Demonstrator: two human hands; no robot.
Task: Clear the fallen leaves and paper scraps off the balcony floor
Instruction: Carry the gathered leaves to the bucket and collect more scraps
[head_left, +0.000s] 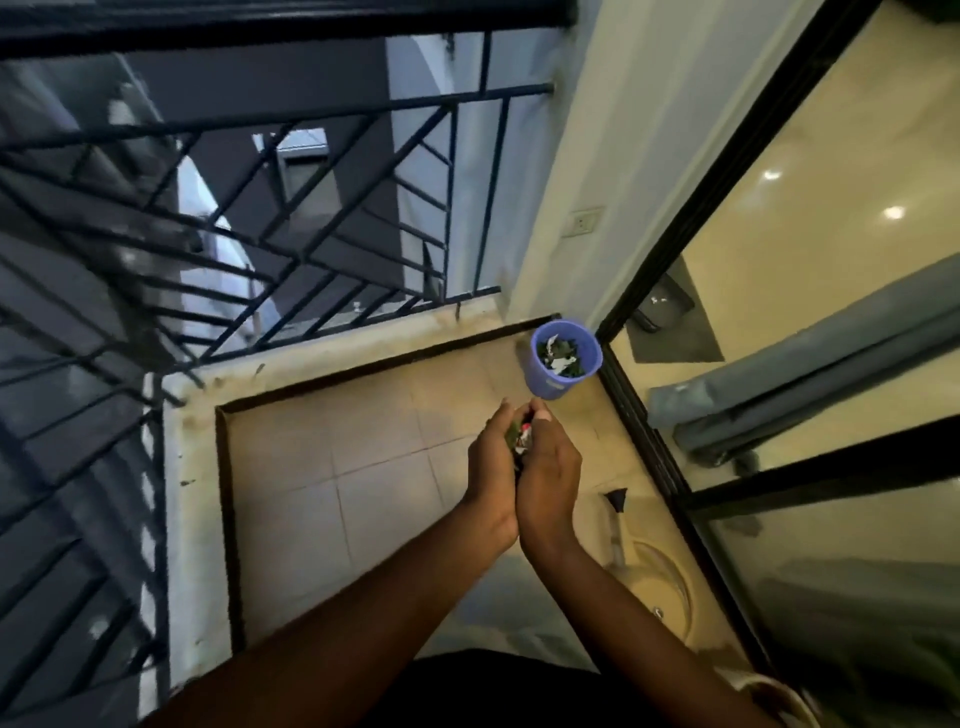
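Observation:
My left hand (491, 462) and my right hand (550, 467) are pressed together side by side, cupping a small bunch of green leaves and paper scraps (521, 435) between them. They hover above the tiled balcony floor (322, 499), a short way in front of a blue plastic bin (563, 358). The bin stands in the far right corner and holds several green leaves and white paper scraps. A dark scrap (617, 498) lies on the floor to the right of my hands.
A black metal railing (311, 208) runs along the far and left sides over a pale raised curb (176, 519). A glass sliding door with a black frame (675, 467) bounds the right side. A round floor drain (662, 587) sits near the door.

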